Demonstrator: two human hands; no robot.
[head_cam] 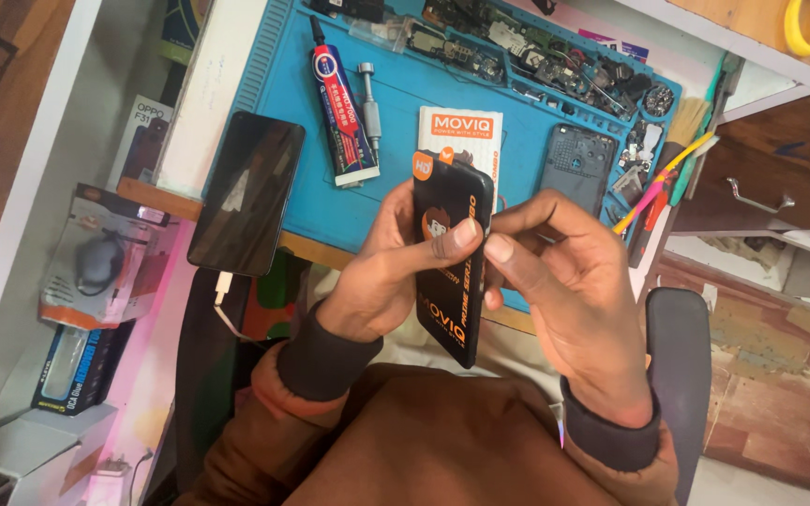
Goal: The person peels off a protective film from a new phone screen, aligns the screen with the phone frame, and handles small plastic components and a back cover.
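Observation:
A flat black box with orange markings (452, 272) is held upright over my lap, just in front of the blue work mat (283, 94). My left hand (382, 272) grips it from the left, thumb pressed on its right edge. My right hand (564, 281) pinches that same edge with thumb and fingertip. Behind the box, a white and orange box (466, 131) lies on the mat.
A dark phone (247, 192) lies at the mat's left edge with a white cable below it. A glue tube (341, 108) and a metal screwdriver (369, 111) lie on the mat. A grey phone back frame (577, 159), loose parts and brushes (677, 159) fill the right side.

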